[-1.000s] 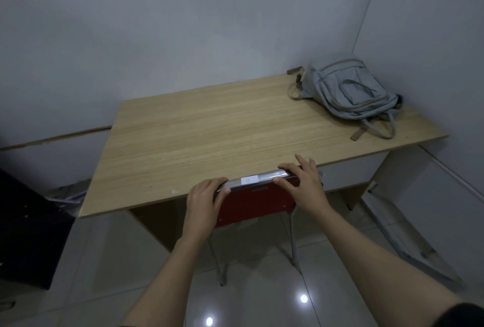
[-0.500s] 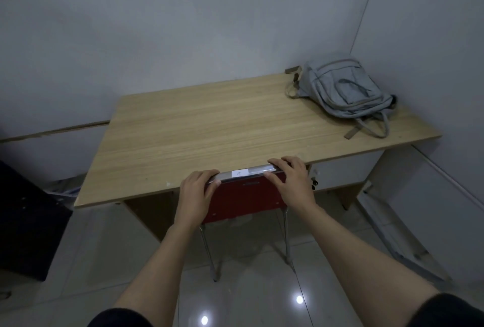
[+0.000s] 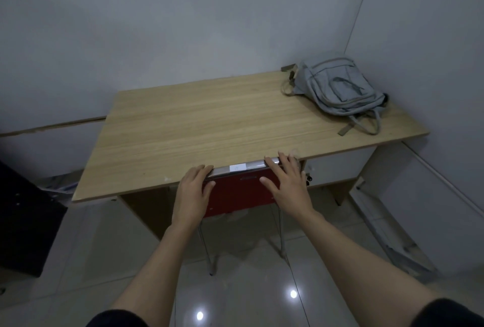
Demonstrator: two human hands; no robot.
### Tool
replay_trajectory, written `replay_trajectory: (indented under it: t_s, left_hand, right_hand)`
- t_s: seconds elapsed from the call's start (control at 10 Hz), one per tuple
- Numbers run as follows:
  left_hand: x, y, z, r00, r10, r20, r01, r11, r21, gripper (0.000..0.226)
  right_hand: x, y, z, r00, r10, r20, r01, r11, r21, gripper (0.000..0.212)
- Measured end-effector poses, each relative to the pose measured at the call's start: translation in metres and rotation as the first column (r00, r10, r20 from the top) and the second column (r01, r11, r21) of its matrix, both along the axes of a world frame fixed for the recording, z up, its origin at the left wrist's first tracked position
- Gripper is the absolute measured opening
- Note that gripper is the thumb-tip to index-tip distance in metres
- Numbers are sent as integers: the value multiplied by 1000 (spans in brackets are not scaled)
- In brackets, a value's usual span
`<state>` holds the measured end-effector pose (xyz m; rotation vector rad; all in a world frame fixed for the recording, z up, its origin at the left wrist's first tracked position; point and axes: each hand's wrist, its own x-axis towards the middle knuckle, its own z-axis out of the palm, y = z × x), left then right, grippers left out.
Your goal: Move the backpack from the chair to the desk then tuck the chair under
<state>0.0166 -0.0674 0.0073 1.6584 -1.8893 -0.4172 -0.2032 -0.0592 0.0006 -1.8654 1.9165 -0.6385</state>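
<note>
Left fingers: the left hand (image 3: 192,197) lay flat and spread on the near end of the chair's top rail (image 3: 243,168), fingertips over its edge, pressing rather than gripping; nothing was clasped.
Right fingers: the right hand (image 3: 286,186) was likewise splayed open, palm down on the rail's other end, fingertips touching the desk's front edge.
Rail axis: the metal rail ran left to right between the two hands, parallel to the desk (image 3: 209,122) edge and tight against it.
Chair: the red chair (image 3: 239,195) stood directly ahead of the fingers, its back just at the desk's lip, seat hidden beneath, thin legs on the tiled floor (image 3: 235,287).
Nearer hand: both sat about equally close, one at each end.
Backpack: the grey backpack (image 3: 337,91) lay flat on the far right corner of the desk, well apart from both hands.
Judgement: the bag looked delivered and the chair as good as tucked; only letting go seemed left.
</note>
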Motion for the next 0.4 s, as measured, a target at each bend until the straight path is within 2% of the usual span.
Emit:
replay_trajectory:
  t_s: [0.3,0.4]
  left_hand:
    - [14,32,6,995,-102,17,100,991,84,53]
    - [19,41,23,993,-120,11,117,980,163,55]
  right_hand:
    - [10,35,16,997,28,75,-36,993,115,56]
    - [9,44,33,993,40,111,-50,995,88,55]
